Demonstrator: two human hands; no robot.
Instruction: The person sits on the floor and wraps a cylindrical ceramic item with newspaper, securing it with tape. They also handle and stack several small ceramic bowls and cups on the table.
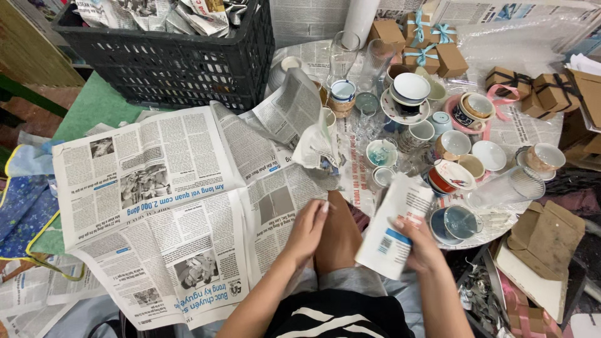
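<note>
Gripping a newspaper-wrapped bundle [395, 226] upright over the lap, the right hand [418, 245] closes its fingers round the lower half, while the left hand [308, 226] rests flat and unclenched on the spread newspaper sheets [156, 206], holding nothing. The bundle looks fully covered, so this piece seems about finished. Much appears left: unwrapped cups and saucers [410, 94] and drinking glasses [343, 55] crowd the worktop beyond the hands, with small gift boxes [432, 50] farther back.
</note>
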